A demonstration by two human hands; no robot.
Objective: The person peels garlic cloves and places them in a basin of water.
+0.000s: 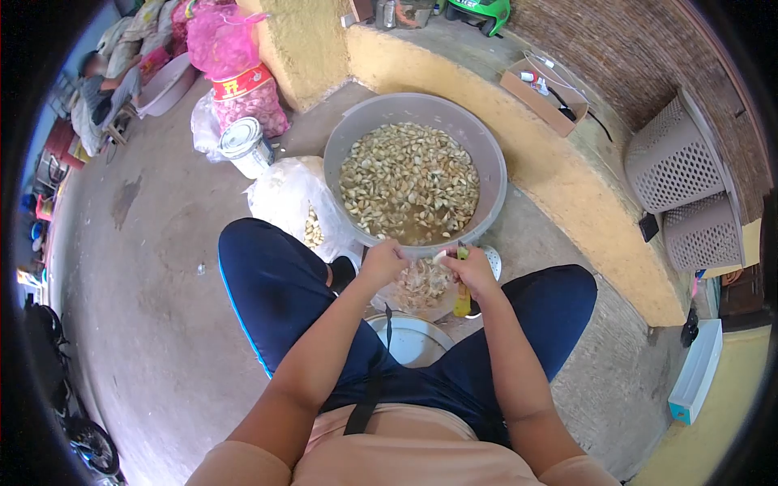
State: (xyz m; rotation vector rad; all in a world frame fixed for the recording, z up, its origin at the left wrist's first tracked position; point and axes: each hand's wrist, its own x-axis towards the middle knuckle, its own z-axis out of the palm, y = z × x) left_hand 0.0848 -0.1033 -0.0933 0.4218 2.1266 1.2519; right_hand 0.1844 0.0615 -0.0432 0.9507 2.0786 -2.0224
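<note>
My left hand (382, 262) is closed, pinching something small I cannot make out, at the near rim of a big grey basin (486, 146) filled with garlic cloves (409, 182) in water. My right hand (470, 271) grips a small knife with a yellow handle (462, 301) and also holds a pale garlic clove (439, 257) at its fingertips. Both hands hover over a heap of garlic skins (421, 285) between my knees. A metal bowl (412, 338) sits below, close to my lap.
A white plastic sack (284, 194) with cloves lies left of the basin. A tin can (243, 144) and pink net bag of garlic (239, 73) stand farther left. Along the right runs a low yellow ledge (567, 186) bearing a cardboard box (545, 95) and plastic baskets (677, 182). A person sits far left.
</note>
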